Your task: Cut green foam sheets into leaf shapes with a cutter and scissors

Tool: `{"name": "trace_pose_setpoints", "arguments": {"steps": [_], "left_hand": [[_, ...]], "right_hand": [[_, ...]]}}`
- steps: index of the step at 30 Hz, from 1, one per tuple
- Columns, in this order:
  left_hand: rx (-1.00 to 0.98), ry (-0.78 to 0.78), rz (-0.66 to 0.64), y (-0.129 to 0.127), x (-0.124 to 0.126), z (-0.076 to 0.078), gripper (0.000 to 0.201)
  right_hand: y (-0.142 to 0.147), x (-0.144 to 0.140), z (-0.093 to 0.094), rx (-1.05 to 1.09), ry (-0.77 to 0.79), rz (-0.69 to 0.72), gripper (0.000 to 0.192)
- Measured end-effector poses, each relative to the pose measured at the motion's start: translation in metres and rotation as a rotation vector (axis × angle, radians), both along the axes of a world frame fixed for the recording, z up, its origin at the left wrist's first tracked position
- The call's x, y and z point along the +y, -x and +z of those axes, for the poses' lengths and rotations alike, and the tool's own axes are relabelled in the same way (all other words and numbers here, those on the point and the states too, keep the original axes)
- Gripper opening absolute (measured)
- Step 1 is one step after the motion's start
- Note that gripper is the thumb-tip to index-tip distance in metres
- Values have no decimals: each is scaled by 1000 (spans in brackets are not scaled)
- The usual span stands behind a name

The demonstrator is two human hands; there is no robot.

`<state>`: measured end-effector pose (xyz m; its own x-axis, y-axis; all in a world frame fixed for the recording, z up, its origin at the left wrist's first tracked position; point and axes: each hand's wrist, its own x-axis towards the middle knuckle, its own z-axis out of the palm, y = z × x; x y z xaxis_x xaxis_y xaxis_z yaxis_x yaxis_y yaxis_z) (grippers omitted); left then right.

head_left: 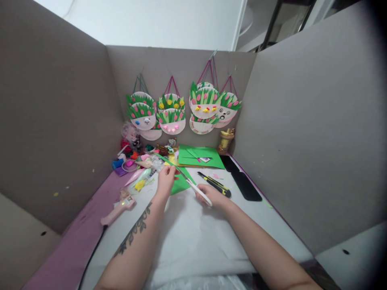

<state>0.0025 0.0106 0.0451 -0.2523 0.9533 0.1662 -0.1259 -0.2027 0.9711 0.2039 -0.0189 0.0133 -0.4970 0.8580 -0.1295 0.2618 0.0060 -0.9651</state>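
Note:
My left hand (pixel 165 182) is closed on a narrow green paper strip (pixel 165 159), whose pointed end sticks out to the upper left. My right hand (pixel 211 195) grips white-handled scissors (pixel 203 195). Their blades reach up and left to the strip beside my left fingers; whether they bite into it cannot be made out. Beneath both hands a green paper piece (pixel 180 187) lies on the white-covered table. Just beyond my right hand rests a black and yellow utility knife (pixel 215 184).
Green sheets (pixel 215 156) are stacked at the back. Colourful craft supplies (pixel 142 163) crowd the left, with a pink glue gun (pixel 118 210) and its cord nearer me. Black flat pieces (pixel 246 186) lie right. Grey panels surround the table; decorated paper-plate baskets (pixel 172 128) hang behind.

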Motion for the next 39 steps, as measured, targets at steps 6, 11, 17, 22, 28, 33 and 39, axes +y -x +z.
{"name": "trace_pose_setpoints", "arguments": {"steps": [6,11,17,22,28,33,39], "left_hand": [[12,-2,-25,-1,-2,-1,38],[-1,12,-52,-6,-4,-3,34],[5,10,-53,-7,-4,-3,33],[34,14,-68,-6,-5,-1,34],[50,37,-48,-1,-5,3,33],[56,27,-40,2,-3,0,33],[60,31,-83,-5,-5,-2,32]], "right_hand": [[1,-4,5,12,11,13,13],[1,-5,10,1,18,12,13],[0,-6,12,-23,-3,4,10],[-2,-6,12,-43,-4,0,9],[-3,-4,10,-16,-12,12,10],[-4,0,4,2,11,28,11],[-7,5,-4,6,24,43,14]]}}
